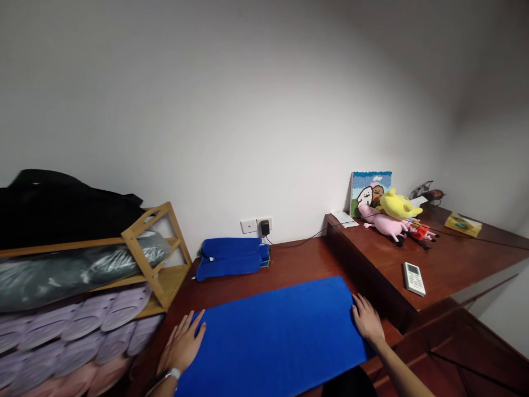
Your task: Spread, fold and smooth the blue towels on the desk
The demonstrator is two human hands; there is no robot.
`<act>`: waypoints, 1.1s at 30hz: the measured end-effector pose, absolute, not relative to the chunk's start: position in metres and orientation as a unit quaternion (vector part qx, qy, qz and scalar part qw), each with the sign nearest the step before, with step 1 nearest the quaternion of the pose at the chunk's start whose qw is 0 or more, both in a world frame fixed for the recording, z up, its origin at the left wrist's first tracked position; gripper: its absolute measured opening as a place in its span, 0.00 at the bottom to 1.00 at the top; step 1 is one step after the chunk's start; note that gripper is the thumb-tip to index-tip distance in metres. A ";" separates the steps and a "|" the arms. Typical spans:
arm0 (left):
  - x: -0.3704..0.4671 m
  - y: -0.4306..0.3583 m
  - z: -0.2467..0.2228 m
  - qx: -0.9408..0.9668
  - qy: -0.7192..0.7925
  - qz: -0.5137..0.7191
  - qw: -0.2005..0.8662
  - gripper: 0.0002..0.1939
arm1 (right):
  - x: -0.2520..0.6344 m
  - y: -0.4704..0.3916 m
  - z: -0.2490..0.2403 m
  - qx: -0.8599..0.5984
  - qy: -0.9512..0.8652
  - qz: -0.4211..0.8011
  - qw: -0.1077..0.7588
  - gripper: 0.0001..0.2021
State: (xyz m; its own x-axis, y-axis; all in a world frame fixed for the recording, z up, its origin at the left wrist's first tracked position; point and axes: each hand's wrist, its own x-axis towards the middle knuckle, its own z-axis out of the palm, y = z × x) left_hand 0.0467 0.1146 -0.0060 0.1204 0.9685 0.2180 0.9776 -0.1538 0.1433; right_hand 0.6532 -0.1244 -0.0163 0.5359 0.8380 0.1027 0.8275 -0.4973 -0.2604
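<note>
Blue cloth (pixel 276 336) lay flat on the wooden surface (pixel 297 259) — left hand (pixel 182 344) and right hand (pixel 367 320) pressed its side edges, fingers spread, gripping nothing — one folded blue piece (pixel 231 257) already sat by the wall.

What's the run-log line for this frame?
left hand: flat on left edge of blue cloth | right hand: flat on its right edge | cloth: spread on wooden surface | behind: folded blue fabric
</note>
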 end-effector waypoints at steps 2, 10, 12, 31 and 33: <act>0.047 0.112 -0.003 -0.750 -0.648 -0.133 0.007 0.31 | 0.654 -0.125 -0.017 -0.866 -0.480 0.018 0.139 0.33; 0.046 0.111 -0.005 -0.752 -0.649 -0.115 0.019 0.32 | 0.654 -0.125 -0.019 -0.867 -0.477 0.027 0.138 0.33; 0.046 0.112 -0.007 -0.751 -0.650 -0.117 0.022 0.31 | 0.654 -0.125 -0.020 -0.868 -0.477 0.026 0.136 0.33; 0.043 0.116 -0.015 -0.749 -0.645 -0.153 0.016 0.31 | 0.658 -0.123 -0.028 -0.866 -0.476 0.028 0.151 0.33; 0.043 0.117 -0.016 -0.750 -0.645 -0.147 0.019 0.31 | 0.658 -0.123 -0.028 -0.865 -0.476 0.032 0.154 0.33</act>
